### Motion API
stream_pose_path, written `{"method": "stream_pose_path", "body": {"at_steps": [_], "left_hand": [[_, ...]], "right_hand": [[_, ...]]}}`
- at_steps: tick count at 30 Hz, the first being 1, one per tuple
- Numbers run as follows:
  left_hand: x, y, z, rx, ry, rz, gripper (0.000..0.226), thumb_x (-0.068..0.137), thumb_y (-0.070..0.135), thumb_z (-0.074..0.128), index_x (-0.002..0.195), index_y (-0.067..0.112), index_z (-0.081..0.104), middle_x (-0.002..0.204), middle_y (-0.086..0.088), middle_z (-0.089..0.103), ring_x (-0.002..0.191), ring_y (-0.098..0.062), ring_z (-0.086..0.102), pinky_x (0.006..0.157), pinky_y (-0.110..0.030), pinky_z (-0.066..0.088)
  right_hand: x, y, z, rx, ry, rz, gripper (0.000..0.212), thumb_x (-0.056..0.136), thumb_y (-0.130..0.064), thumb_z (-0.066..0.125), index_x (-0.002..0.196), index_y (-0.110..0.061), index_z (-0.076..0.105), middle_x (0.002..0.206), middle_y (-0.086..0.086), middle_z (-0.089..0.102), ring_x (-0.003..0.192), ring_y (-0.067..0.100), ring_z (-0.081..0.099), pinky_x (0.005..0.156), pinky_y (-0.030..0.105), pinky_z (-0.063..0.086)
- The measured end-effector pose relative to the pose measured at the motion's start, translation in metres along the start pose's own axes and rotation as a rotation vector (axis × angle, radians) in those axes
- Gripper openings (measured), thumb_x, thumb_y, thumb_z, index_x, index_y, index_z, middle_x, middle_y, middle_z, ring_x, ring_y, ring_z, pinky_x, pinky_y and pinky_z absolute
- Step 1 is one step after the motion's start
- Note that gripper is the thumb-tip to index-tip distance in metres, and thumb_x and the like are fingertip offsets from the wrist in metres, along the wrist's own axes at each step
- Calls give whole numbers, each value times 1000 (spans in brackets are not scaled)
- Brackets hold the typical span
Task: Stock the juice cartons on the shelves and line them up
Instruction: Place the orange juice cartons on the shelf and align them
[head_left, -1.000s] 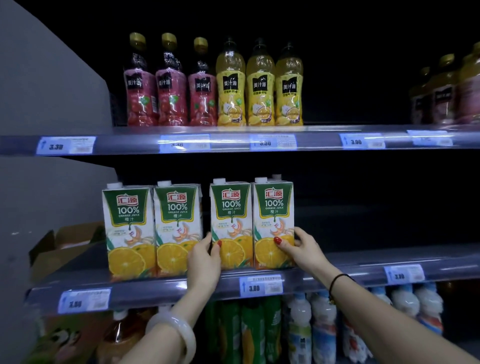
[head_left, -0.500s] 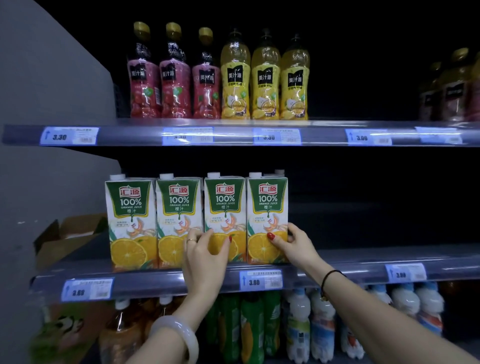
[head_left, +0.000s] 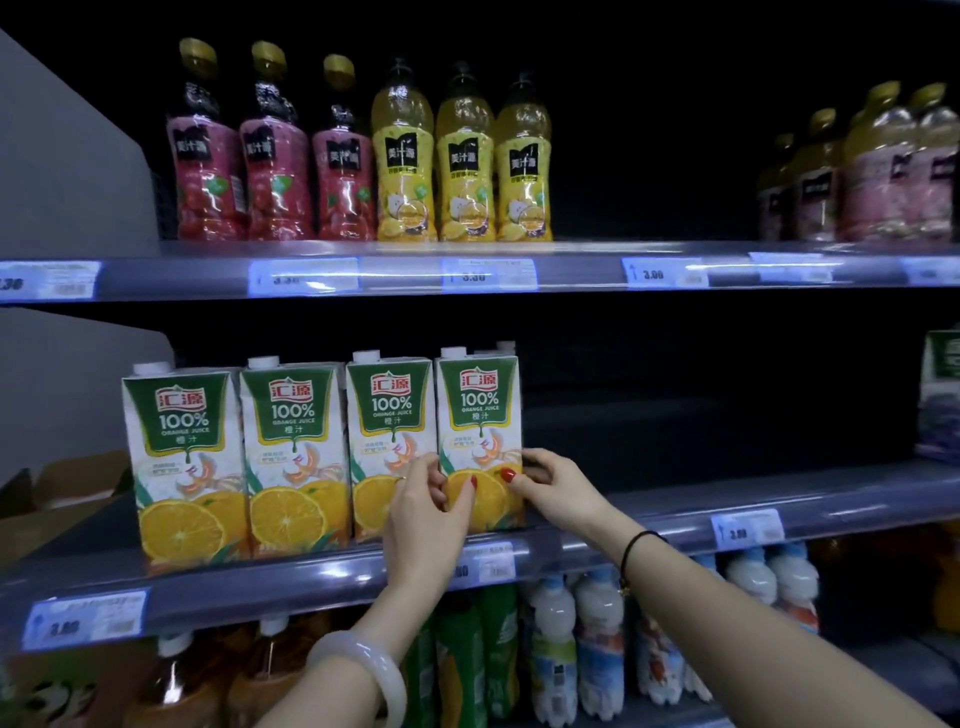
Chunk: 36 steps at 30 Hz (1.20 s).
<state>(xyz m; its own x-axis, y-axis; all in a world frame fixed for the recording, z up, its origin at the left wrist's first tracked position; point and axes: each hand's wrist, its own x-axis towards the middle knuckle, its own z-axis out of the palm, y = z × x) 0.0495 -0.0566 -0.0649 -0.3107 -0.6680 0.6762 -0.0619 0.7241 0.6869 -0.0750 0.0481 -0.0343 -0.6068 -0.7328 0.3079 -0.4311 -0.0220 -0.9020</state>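
Nearest are two bare forearms reaching up from the bottom edge. The left wrist wears a pale bangle (head_left: 358, 670) and the right a thin black cord (head_left: 631, 553). Under them, on the lowest shelf, stand amber bottles (head_left: 182, 680) at the left, green bottles (head_left: 467, 654) in the middle and white-capped bottles (head_left: 597, 623) to the right.

On the middle shelf (head_left: 311, 582), close to its front lip, four orange juice cartons (head_left: 293, 457) stand upright in a row, faces forward and sides touching or nearly so. Both hands are on the rightmost carton (head_left: 480, 410). The left hand (head_left: 426, 509) pinches its left edge, with the thumb across the front and the fingers at the seam with the neighbouring carton. The right hand (head_left: 550, 483) grips its right edge, thumb on the front and fingers curled round the side. A white cap (head_left: 506, 345) of another carton shows just behind it.

Blue price tags (head_left: 748, 530) sit along the shelf lip. An open cardboard box (head_left: 67, 488) lies at the left end of this shelf, and another carton (head_left: 943, 395) stands at the far right edge.

On the top shelf stand three red bottles (head_left: 270, 171), then three yellow bottles (head_left: 462, 166), with a further group of bottles (head_left: 883, 171) well apart at the right.
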Motion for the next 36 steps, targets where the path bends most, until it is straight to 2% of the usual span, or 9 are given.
{"method": "stream_pose_path", "body": {"at_steps": [2,6,10,13,17,21,24,29,36], "left_hand": [[-5,2,5,3,-8,12,27,81,31,66,99,36,46,79,10,54,73,-4,53,57,-21,42],[-14,11,24,25,-131,30,12,84,26,62,94,29,55,79,9,59,74,-12,57,67,-32,51],[-22,28,54,122,-220,158,21,85,30,60,104,22,63,88,6,64,87,-17,59,78,-32,48],[-26,39,73,376,-118,241,25,82,34,64,103,20,69,92,2,70,93,-22,59,77,-31,44],[-37,42,94,433,43,223,17,68,22,81,84,16,76,76,2,73,73,-25,66,60,-27,51],[-46,47,116,390,-3,174,24,80,30,71,99,17,74,98,3,73,92,-18,67,77,-27,51],[-53,44,123,443,-45,192,25,82,32,68,98,15,75,100,1,73,95,-17,67,82,-24,49],[-60,40,125,424,-30,134,32,84,37,64,105,15,71,110,2,69,105,-16,62,90,-16,36],[-53,42,124,433,-56,124,38,80,46,66,100,14,72,105,4,70,101,-12,62,89,-13,37]], "right_hand": [[-1,5,-11,-53,29,18,48,89,-19,63,131,-2,48,123,14,62,114,22,59,98,37,49],[1,15,-40,-131,88,39,41,85,-23,68,122,-7,56,108,9,65,103,22,63,92,34,52],[10,25,-73,-163,91,46,39,84,-22,69,119,-9,58,109,8,64,101,19,62,91,32,50],[22,33,-95,-159,74,41,37,82,-21,70,115,-9,60,104,8,65,96,19,63,84,28,50],[41,44,-111,-158,-11,36,39,82,-22,71,117,-8,59,105,7,65,98,18,62,82,25,48],[58,49,-115,-146,-96,4,39,82,-21,70,117,-9,58,105,6,64,97,17,61,77,22,45],[65,53,-112,-117,-133,-8,41,83,-19,70,119,-6,57,107,9,63,99,18,60,79,22,43],[86,62,-106,-103,-143,3,53,81,-18,71,129,-7,50,127,15,56,114,24,55,91,26,44],[120,65,-88,-139,-207,23,85,80,-23,73,147,-10,22,150,13,34,136,27,37,111,37,33]]}}
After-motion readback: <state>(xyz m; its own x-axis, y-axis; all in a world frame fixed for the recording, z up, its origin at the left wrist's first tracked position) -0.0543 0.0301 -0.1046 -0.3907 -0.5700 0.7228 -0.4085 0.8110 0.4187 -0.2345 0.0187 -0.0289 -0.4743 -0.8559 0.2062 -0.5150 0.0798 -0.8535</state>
